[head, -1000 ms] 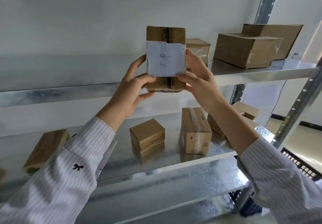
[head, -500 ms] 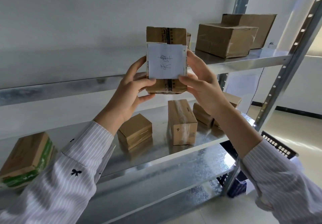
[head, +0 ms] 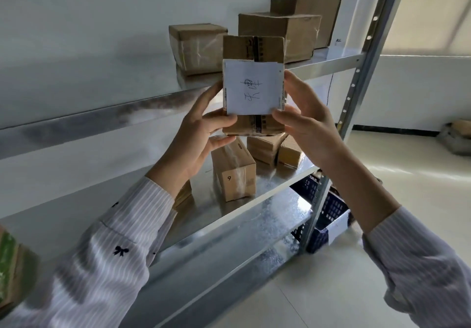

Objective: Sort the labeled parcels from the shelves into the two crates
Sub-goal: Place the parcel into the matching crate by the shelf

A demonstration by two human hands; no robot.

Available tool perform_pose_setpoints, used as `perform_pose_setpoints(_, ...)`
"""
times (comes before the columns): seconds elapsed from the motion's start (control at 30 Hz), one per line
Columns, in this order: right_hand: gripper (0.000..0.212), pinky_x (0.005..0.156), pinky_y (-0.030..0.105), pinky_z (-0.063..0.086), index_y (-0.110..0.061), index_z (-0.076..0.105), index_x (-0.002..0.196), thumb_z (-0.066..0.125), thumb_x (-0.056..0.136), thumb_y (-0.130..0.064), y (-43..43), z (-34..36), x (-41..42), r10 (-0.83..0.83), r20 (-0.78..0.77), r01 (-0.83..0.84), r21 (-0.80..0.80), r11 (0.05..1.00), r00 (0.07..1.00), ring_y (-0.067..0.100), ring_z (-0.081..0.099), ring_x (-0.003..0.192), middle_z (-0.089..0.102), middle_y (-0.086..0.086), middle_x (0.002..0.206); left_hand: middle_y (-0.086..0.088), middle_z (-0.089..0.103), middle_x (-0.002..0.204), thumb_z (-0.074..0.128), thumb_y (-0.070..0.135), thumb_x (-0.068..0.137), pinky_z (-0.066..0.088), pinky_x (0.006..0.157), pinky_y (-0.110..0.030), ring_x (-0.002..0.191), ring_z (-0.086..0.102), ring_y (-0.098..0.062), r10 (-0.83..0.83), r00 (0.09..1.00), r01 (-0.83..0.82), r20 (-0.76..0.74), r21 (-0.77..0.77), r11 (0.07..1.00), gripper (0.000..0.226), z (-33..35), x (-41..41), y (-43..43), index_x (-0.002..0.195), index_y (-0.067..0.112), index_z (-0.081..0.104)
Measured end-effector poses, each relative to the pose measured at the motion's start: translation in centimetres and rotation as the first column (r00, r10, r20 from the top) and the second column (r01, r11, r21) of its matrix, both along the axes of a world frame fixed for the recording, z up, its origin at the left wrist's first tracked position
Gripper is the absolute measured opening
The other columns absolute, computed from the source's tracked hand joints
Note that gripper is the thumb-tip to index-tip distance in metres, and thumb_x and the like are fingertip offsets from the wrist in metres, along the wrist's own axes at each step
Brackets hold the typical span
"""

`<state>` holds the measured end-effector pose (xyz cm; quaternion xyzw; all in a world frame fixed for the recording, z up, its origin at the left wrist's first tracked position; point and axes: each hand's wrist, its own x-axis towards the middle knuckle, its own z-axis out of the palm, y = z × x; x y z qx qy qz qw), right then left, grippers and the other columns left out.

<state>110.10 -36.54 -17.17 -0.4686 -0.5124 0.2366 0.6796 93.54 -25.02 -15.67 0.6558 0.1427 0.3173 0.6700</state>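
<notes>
A small brown cardboard parcel point(head: 265, 47) with a white handwritten label point(head: 252, 86) is held upright in front of the shelves, label facing me. My left hand point(head: 198, 136) grips its lower left side, thumb on the front. My right hand point(head: 303, 121) grips its right side, thumb at the label's lower corner. A dark blue crate point(head: 328, 210) with a white tag stands on the floor beyond the shelf's right post, partly hidden by the shelf.
The upper metal shelf point(head: 102, 121) carries three larger cardboard boxes point(head: 280, 34) at the right. The lower shelf point(head: 254, 205) holds a box marked 9 point(head: 234, 172) and smaller boxes point(head: 275, 149). A green-striped box point(head: 10, 269) sits at far left. Pale floor lies to the right.
The view has swung to the right, so the shelf post, the crate and the floor now show more. Both hands still hold the parcel at the same height.
</notes>
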Motion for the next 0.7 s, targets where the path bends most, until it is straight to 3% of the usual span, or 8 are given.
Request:
perform_pose_setpoints(0.13, 0.071, 0.099, 0.061, 0.042, -0.007, 0.03, 0.146, 0.059, 0.081, -0.003, -1.6, -0.9, 1.4, -0.065, 0.012, 0.065, -0.01, 0.998, 0.998, 0.029, 0.043, 0.133, 0.038, 0.01, 0.148, 0.004, 0.065, 0.117, 0.056, 0.002, 0.088, 0.051, 0.09, -0.041, 0.101, 0.067, -0.018, -0.062, 0.998, 0.062, -0.019, -0.012, 0.998, 0.062, -0.7, 2.1, -0.6, 0.138, 0.035, 0.041)
perform_pose_setpoints(0.37, 0.078, 0.099, 0.067, 0.037, -0.008, 0.028, 0.147, 0.065, 0.078, -0.011, -4.5, -2.2, 4.9, -0.166, -0.009, 0.166, -0.028, 0.986, 0.986, 0.033, 0.04, 0.134, 0.036, 0.01, 0.15, -0.007, 0.06, 0.124, 0.055, 0.0, 0.087, 0.047, 0.096, -0.048, 0.108, 0.063, -0.027, -0.169, 0.985, 0.167, -0.041, -0.032, 0.985, 0.061, -1.4, 6.6, -2.3, 0.132, 0.038, 0.043)
perform_pose_setpoints(0.57, 0.08, 0.101, 0.069, 0.033, -0.009, 0.029, 0.147, 0.068, 0.077, -0.014, -8.4, -3.1, 9.4, -0.222, -0.039, 0.221, -0.035, 0.975, 0.974, 0.036, 0.04, 0.134, 0.036, 0.01, 0.151, -0.005, 0.064, 0.118, 0.054, -0.003, 0.086, 0.051, 0.091, -0.041, 0.106, 0.064, -0.023, -0.242, 0.969, 0.24, -0.043, -0.056, 0.969, 0.062, -2.2, 11.7, -5.2, 0.13, 0.038, 0.045)
perform_pose_setpoints(0.7, 0.076, 0.102, 0.07, 0.03, -0.011, 0.032, 0.147, 0.066, 0.079, -0.009, -12.0, -4.0, 13.5, -0.24, -0.053, 0.238, -0.038, 0.97, 0.969, 0.037, 0.037, 0.136, 0.036, 0.007, 0.151, -0.006, 0.065, 0.118, 0.055, -0.004, 0.084, 0.048, 0.095, -0.045, 0.107, 0.064, -0.024, -0.266, 0.963, 0.262, -0.045, -0.079, 0.962, 0.061, -3.0, 15.9, -8.4, 0.127, 0.04, 0.048)
